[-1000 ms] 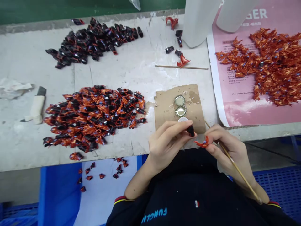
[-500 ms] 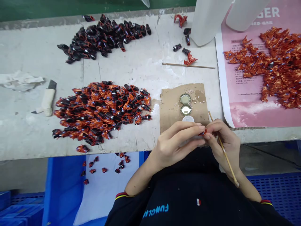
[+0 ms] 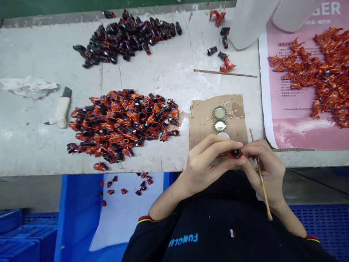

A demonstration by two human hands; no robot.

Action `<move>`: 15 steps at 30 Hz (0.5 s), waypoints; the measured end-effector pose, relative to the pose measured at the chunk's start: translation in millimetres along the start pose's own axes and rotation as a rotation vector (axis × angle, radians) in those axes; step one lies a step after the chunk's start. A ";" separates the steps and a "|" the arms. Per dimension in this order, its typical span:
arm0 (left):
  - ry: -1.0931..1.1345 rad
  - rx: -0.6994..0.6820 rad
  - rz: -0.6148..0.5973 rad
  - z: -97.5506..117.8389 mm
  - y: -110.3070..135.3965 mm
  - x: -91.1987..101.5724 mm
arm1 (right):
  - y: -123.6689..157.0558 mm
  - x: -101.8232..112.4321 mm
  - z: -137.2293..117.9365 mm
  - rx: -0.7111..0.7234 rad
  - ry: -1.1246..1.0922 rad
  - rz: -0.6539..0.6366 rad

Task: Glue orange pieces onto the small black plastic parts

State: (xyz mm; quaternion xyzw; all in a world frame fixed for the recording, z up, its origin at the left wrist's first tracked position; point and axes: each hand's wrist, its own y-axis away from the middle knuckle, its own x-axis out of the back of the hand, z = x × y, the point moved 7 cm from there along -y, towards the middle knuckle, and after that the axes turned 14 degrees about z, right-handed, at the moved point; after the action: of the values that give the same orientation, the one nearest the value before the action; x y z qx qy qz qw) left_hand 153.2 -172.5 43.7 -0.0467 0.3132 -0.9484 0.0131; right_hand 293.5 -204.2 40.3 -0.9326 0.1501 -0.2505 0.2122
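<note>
My left hand and my right hand meet at the table's near edge, both pinching one small black-and-orange piece between the fingertips. A thin wooden stick is also tucked in my right hand, slanting back over the wrist. Just beyond the hands lies a brown cardboard scrap with two metal bottle caps and a white cap on it. A heap of joined black-and-orange pieces lies to the left of the cardboard.
A pile of black tubes lies at the back left. Orange foil pieces cover a pink sheet at right. A wrapped knife and rag lie at left; a second stick at back. White containers stand behind. Blue bin below holds fallen pieces.
A second ago my left hand held a black tube and my right an orange piece, apart. The hands have come together and both now hold the joined piece. The view shifted slightly.
</note>
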 end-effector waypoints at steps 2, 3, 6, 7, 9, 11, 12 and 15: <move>-0.011 -0.013 -0.003 0.9 -0.2 0.5 | -0.8 -0.5 -1.9 0.021 0.022 -0.003; -0.015 -0.016 -0.005 1.1 -0.1 0.6 | -1.1 -0.8 -2.5 0.031 0.032 -0.006; -0.037 -0.022 -0.022 0.7 1.4 0.3 | -1.7 -1.7 -4.2 0.061 0.056 -0.011; -0.050 -0.027 -0.030 0.6 2.1 -0.1 | -1.8 -1.9 -4.6 0.069 0.063 -0.011; -0.074 -0.063 -0.045 1.7 3.4 -1.1 | -1.8 -2.2 -5.4 0.082 0.073 -0.010; -0.096 -0.113 -0.049 3.6 4.3 -1.8 | -1.5 -2.5 -5.8 0.087 0.080 -0.008; -0.106 -0.136 -0.048 4.4 4.7 -1.9 | -1.3 -2.5 -5.9 0.088 0.082 -0.007; -0.132 -0.180 -0.033 6.0 4.9 -1.8 | -0.7 -2.7 -6.1 0.091 0.084 -0.004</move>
State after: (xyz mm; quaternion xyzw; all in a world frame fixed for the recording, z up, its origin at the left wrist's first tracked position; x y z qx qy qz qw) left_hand 155.6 -179.8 45.5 -0.1152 0.3948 -0.9114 0.0136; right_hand 288.2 -204.5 44.4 -0.9110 0.1453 -0.2963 0.2474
